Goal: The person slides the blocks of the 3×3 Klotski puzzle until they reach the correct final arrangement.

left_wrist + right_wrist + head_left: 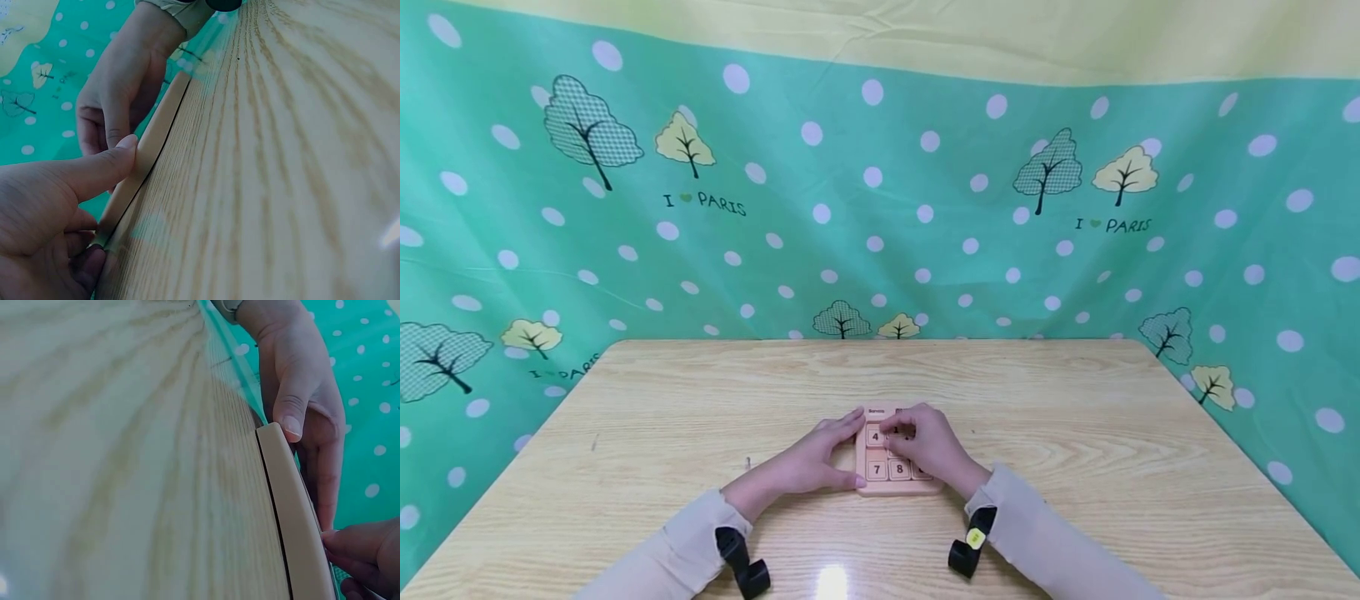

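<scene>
A pink number slide puzzle lies flat on the wooden table, with square tiles in its frame; the 4, 7 and 8 can be read. My left hand grips the left side of the frame, thumb at the near corner and fingers farther up. My right hand is over the puzzle, its thumb and index fingertip bent down beside the 4 tile. It covers several tiles on the right. In the left wrist view the puzzle's near edge shows under my left thumb. Whether my right fingers pinch a tile is hidden.
The wooden table stretches around the puzzle on all sides. Behind it and along the sides hangs a green dotted cloth with trees. A black wrist strap is on my left sleeve, another strap on my right.
</scene>
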Available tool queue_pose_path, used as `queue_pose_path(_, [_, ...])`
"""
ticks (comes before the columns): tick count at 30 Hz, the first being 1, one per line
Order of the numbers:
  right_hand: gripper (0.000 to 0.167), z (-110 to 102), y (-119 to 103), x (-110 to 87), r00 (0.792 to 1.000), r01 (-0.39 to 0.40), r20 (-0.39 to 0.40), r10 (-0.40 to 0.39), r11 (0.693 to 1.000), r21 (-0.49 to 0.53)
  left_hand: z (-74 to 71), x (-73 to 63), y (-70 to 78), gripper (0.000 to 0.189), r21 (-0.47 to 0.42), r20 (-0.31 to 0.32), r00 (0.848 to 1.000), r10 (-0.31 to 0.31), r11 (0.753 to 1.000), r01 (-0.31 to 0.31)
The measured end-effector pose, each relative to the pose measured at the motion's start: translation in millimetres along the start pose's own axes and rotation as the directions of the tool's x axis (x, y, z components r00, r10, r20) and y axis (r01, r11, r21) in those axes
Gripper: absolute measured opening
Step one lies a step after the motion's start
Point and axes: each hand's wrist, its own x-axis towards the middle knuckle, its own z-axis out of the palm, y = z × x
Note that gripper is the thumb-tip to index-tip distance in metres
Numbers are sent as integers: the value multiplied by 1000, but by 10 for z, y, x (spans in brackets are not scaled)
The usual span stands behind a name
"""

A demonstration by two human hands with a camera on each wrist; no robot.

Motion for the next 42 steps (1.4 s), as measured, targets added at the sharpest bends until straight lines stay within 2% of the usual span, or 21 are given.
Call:
queue_pose_path(13, [13, 6, 8, -105, 999, 44, 28, -44, 999, 14, -3, -7, 12, 90, -7, 1, 1000, -3, 1000, 3])
queue_pose_path(20, [13, -1, 17, -115, 998, 36, 49, -37, 999, 23, -3, -9, 11, 89, -14, 3, 1000, -4, 1000, 5])
queue_pose_path(26, [15, -63, 18, -127, 999, 42, 17, -43, 999, 28, -1, 1, 11, 91, 2, 4, 1000, -16, 1000, 16])
queue_pose_path(32, [19, -158, 59, -74, 998, 1, -64, 1, 1000, 26, -12, 4, 31, 91, -6, -4, 1000, -17, 1000, 17])
queue_pose_path(42, [17, -189, 95, -3, 993, -96, -75, 95, 995, -14, -5, -13, 30, 90, -19, 0, 1000, -17, 1000, 17])
